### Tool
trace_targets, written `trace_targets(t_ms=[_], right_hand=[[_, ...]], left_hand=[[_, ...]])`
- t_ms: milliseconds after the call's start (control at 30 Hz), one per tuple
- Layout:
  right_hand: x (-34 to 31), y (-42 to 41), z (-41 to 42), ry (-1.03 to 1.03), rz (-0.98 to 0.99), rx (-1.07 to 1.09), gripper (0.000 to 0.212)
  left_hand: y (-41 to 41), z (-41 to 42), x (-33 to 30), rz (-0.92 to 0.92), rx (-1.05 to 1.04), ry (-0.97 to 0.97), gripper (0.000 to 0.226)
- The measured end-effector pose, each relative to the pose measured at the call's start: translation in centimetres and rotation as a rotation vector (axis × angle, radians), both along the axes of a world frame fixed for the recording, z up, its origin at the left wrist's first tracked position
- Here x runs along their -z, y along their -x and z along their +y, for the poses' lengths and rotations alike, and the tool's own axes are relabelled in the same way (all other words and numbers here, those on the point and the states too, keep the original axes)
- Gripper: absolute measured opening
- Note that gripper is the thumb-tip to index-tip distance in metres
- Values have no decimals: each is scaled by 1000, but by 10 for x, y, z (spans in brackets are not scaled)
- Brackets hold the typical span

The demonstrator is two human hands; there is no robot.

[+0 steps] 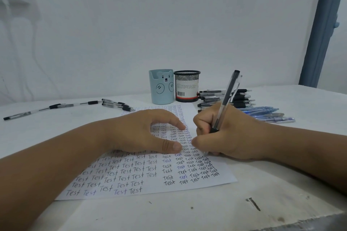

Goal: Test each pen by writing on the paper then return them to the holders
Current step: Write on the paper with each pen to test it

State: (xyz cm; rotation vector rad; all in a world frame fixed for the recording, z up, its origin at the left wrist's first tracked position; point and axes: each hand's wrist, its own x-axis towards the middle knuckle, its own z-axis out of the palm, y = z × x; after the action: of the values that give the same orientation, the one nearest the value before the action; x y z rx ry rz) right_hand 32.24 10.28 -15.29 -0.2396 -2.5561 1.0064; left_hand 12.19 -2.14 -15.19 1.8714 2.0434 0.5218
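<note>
A white sheet of paper (131, 180) covered with rows of the word "Test" lies in front of me. My right hand (231, 135) grips a clear black-capped pen (228, 97) with its tip down at the sheet's right edge. My left hand (142, 133) rests on the paper, thumb and fingers spread and pressing it flat. Behind the sheet stand a light blue bear holder (161, 88) and a black mesh holder (186, 86); no pens stick out of either.
A pile of black and blue pens (244, 107) lies right of the holders. Several more black pens (116, 104) lie scattered at the left back of the white table (187, 210). A wall stands close behind. A nail-like mark (253, 203) sits near the table's front edge.
</note>
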Motion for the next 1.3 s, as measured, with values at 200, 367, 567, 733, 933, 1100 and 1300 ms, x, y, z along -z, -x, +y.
trace_targets(t_ms=[200,367,567,733,933,1100,1300], right_hand=[[1,1,1,-33,9,-8,42],[3,1,3,-70,27,-4,34],[4,1,4,-93,36,-18,34],[6,3,7,-127,76,-15,30],[6,2,8,-129,70,-24,30],[8,4,9,-124,82,-18,30],[7,4,8,-102,91,-37,31]], left_hand=[[0,0,0,-7,-3,2,60],[2,1,1,3,9,-3,63],[3,2,2,-7,12,-3,72],[2,1,2,2,9,-1,69],[1,1,1,5,2,9,65],[1,1,1,3,-2,14,67],[0,1,0,-4,-6,6,60]])
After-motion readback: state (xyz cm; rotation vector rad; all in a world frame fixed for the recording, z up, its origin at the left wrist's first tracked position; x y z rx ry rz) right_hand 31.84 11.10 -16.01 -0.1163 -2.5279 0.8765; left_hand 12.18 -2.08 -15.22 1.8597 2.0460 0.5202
